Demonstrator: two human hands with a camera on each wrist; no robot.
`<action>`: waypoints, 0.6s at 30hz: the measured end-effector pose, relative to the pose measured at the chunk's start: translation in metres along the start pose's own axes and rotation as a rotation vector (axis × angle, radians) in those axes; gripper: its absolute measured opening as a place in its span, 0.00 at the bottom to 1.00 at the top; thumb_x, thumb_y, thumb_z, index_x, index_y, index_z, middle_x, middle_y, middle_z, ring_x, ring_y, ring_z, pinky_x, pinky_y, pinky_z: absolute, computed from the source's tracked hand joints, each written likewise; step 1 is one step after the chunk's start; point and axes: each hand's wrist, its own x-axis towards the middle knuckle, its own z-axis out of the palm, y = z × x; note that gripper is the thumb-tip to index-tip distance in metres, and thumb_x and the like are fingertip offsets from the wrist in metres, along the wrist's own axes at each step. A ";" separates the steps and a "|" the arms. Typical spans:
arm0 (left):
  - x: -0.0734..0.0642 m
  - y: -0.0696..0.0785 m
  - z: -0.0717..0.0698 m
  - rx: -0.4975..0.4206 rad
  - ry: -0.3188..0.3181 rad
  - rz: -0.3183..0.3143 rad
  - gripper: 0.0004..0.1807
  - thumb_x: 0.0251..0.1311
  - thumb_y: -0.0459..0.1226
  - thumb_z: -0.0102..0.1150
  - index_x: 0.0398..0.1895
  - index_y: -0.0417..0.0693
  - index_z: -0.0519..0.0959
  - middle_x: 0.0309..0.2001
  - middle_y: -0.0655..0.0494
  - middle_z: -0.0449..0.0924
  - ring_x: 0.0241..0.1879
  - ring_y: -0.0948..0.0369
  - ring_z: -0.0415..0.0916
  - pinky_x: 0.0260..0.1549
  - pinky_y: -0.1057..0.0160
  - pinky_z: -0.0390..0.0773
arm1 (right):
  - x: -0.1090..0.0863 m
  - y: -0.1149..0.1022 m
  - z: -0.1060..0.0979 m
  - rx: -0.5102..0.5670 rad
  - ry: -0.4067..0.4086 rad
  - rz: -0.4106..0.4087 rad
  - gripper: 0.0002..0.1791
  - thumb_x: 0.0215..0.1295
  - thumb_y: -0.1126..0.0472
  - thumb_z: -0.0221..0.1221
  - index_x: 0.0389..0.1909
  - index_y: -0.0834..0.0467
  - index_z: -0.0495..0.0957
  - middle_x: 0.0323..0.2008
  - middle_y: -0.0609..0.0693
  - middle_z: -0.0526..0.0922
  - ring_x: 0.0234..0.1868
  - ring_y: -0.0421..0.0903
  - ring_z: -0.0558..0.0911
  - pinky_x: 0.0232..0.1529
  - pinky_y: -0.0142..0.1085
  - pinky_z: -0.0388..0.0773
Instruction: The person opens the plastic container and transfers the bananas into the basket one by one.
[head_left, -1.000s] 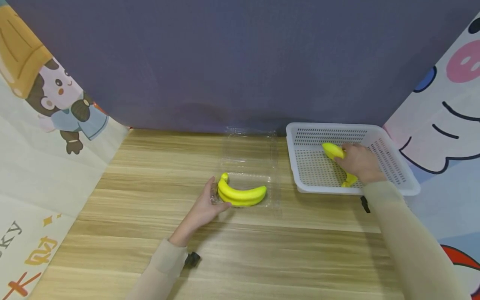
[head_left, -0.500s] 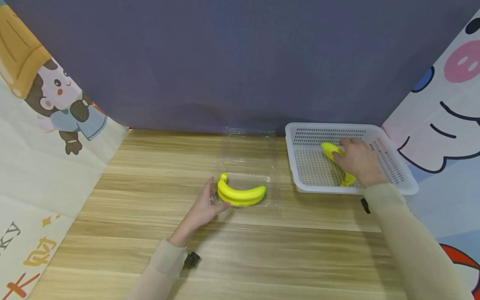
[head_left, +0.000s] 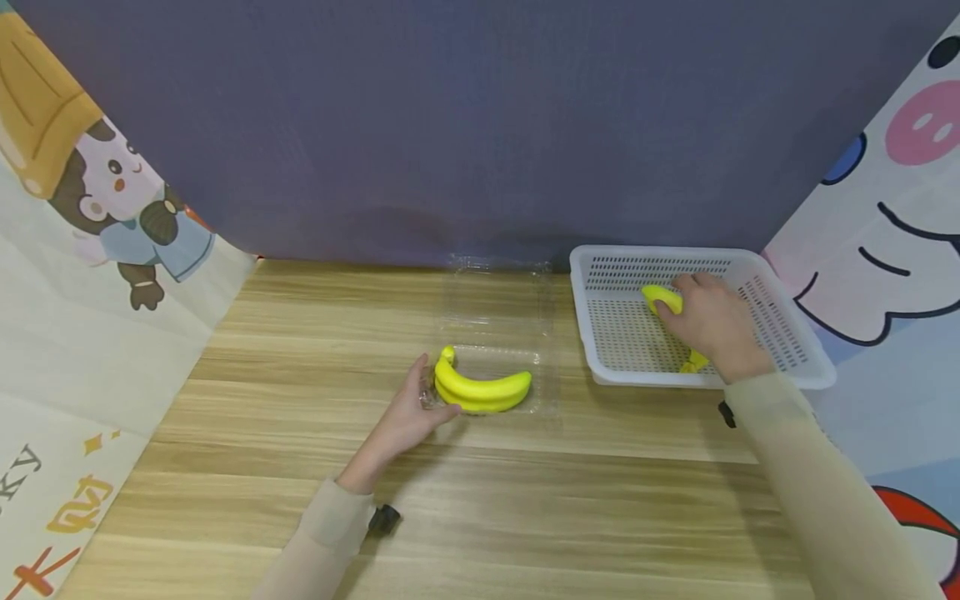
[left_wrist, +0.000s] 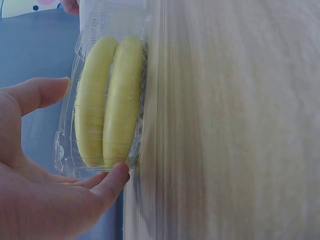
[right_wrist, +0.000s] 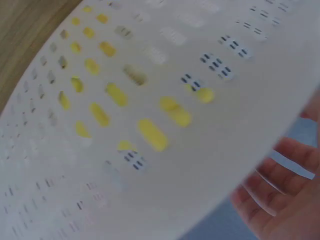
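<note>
My left hand (head_left: 408,414) holds the left end of a clear plastic clamshell box (head_left: 542,387), whose lid lies folded back. Two yellow bananas (head_left: 483,392) lie side by side in the box. In the left wrist view, the fingers (left_wrist: 112,185) touch its near end and the thumb (left_wrist: 47,92) is at its upper edge. My right hand (head_left: 712,325) reaches into a white basket (head_left: 588,333), over another banana (head_left: 660,297), covering its middle. The right wrist view shows loosely spread fingers (right_wrist: 275,187) above the rim and banana yellow through the basket's holes.
The basket stands at the right on the wood-grain table (head_left: 480,508), close to the box. A grey-blue panel (head_left: 420,125) rises behind both. Printed cartoon cloths (head_left: 97,333) flank the left and right sides.
My right hand has moved slightly left and farther over the banana in the basket, covering more of it. That banana stays in place. My left hand and the box have not moved.
</note>
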 end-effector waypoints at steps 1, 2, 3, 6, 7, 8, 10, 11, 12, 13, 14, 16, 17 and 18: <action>0.000 0.000 0.000 -0.001 0.000 0.000 0.60 0.48 0.48 0.71 0.76 0.47 0.39 0.71 0.39 0.53 0.67 0.41 0.55 0.63 0.38 0.57 | -0.001 -0.002 -0.001 -0.001 0.004 -0.004 0.31 0.65 0.43 0.53 0.57 0.65 0.70 0.51 0.67 0.72 0.50 0.66 0.71 0.44 0.63 0.70; 0.000 0.000 0.000 -0.001 0.001 -0.002 0.60 0.48 0.47 0.71 0.76 0.47 0.39 0.71 0.39 0.53 0.67 0.41 0.55 0.63 0.38 0.57 | -0.001 -0.003 -0.002 -0.004 0.006 -0.007 0.31 0.65 0.43 0.53 0.57 0.65 0.70 0.52 0.68 0.72 0.50 0.66 0.71 0.46 0.64 0.69; 0.000 0.000 0.000 0.000 0.003 -0.005 0.60 0.48 0.47 0.71 0.76 0.48 0.39 0.71 0.39 0.53 0.67 0.42 0.56 0.63 0.38 0.58 | -0.001 -0.005 -0.003 -0.008 0.008 -0.009 0.32 0.65 0.42 0.53 0.58 0.64 0.70 0.52 0.68 0.71 0.52 0.67 0.70 0.48 0.64 0.68; 0.001 -0.001 0.001 0.002 0.005 -0.010 0.60 0.48 0.47 0.71 0.76 0.48 0.39 0.71 0.39 0.53 0.67 0.42 0.56 0.63 0.38 0.58 | -0.003 -0.011 -0.005 -0.013 0.014 -0.010 0.33 0.66 0.41 0.51 0.58 0.64 0.70 0.54 0.68 0.71 0.53 0.67 0.69 0.51 0.65 0.66; 0.001 -0.001 0.001 0.003 0.007 -0.014 0.60 0.48 0.47 0.71 0.76 0.48 0.39 0.71 0.39 0.53 0.67 0.42 0.56 0.63 0.39 0.58 | -0.003 -0.014 -0.006 -0.012 0.016 -0.008 0.33 0.66 0.41 0.51 0.58 0.64 0.70 0.54 0.68 0.71 0.54 0.67 0.69 0.51 0.66 0.66; 0.001 -0.001 0.001 0.004 0.008 -0.016 0.60 0.48 0.47 0.71 0.76 0.48 0.39 0.71 0.39 0.53 0.67 0.42 0.56 0.63 0.39 0.58 | -0.004 -0.016 -0.007 -0.008 0.018 -0.008 0.33 0.66 0.40 0.51 0.58 0.64 0.70 0.54 0.68 0.71 0.54 0.67 0.69 0.50 0.66 0.65; 0.001 -0.001 0.001 0.013 0.011 -0.014 0.60 0.48 0.47 0.71 0.76 0.48 0.39 0.71 0.39 0.54 0.67 0.42 0.56 0.63 0.38 0.58 | -0.006 -0.020 -0.009 0.000 0.038 -0.021 0.32 0.66 0.41 0.51 0.57 0.64 0.71 0.53 0.67 0.72 0.53 0.67 0.70 0.49 0.65 0.67; 0.001 -0.001 0.001 0.018 0.013 -0.014 0.60 0.48 0.47 0.71 0.76 0.48 0.39 0.71 0.39 0.54 0.67 0.42 0.56 0.63 0.38 0.58 | -0.007 -0.022 -0.009 0.005 0.051 -0.029 0.31 0.66 0.42 0.51 0.56 0.64 0.71 0.52 0.67 0.72 0.52 0.66 0.71 0.48 0.65 0.68; 0.001 -0.001 0.002 0.022 0.015 -0.015 0.60 0.48 0.47 0.71 0.76 0.48 0.40 0.70 0.39 0.54 0.67 0.42 0.56 0.63 0.39 0.58 | -0.008 -0.024 -0.010 0.011 0.060 -0.036 0.31 0.66 0.42 0.51 0.56 0.64 0.72 0.52 0.67 0.73 0.51 0.65 0.71 0.48 0.64 0.68; 0.001 -0.001 0.002 0.026 0.015 -0.015 0.60 0.48 0.48 0.71 0.76 0.48 0.40 0.70 0.39 0.54 0.67 0.42 0.56 0.63 0.39 0.58 | -0.009 -0.026 -0.010 0.013 0.072 -0.044 0.30 0.66 0.43 0.51 0.56 0.64 0.72 0.51 0.66 0.73 0.51 0.65 0.71 0.48 0.63 0.69; 0.001 -0.001 0.002 0.031 0.017 -0.014 0.60 0.47 0.48 0.71 0.76 0.48 0.40 0.70 0.39 0.54 0.67 0.42 0.56 0.63 0.39 0.57 | -0.009 -0.028 -0.011 0.016 0.081 -0.054 0.30 0.66 0.43 0.51 0.56 0.65 0.72 0.50 0.66 0.73 0.50 0.64 0.71 0.48 0.63 0.69; 0.001 -0.001 0.002 0.035 0.018 -0.014 0.60 0.47 0.48 0.71 0.76 0.48 0.40 0.70 0.39 0.55 0.67 0.42 0.56 0.64 0.39 0.57 | -0.011 -0.032 -0.012 0.017 0.099 -0.066 0.30 0.66 0.43 0.51 0.55 0.65 0.72 0.50 0.66 0.74 0.49 0.64 0.72 0.48 0.62 0.69; 0.001 -0.001 0.002 0.035 0.019 -0.014 0.60 0.47 0.49 0.71 0.76 0.48 0.40 0.70 0.39 0.55 0.67 0.43 0.56 0.64 0.39 0.58 | -0.012 -0.034 -0.013 0.023 0.102 -0.069 0.30 0.66 0.43 0.51 0.55 0.64 0.72 0.50 0.66 0.74 0.50 0.64 0.72 0.48 0.62 0.69; 0.001 -0.001 0.002 0.034 0.019 -0.013 0.60 0.47 0.49 0.71 0.76 0.48 0.40 0.70 0.39 0.55 0.67 0.43 0.56 0.64 0.39 0.58 | -0.013 -0.036 -0.014 0.029 0.107 -0.072 0.30 0.66 0.43 0.51 0.55 0.64 0.72 0.50 0.66 0.74 0.50 0.64 0.72 0.48 0.63 0.69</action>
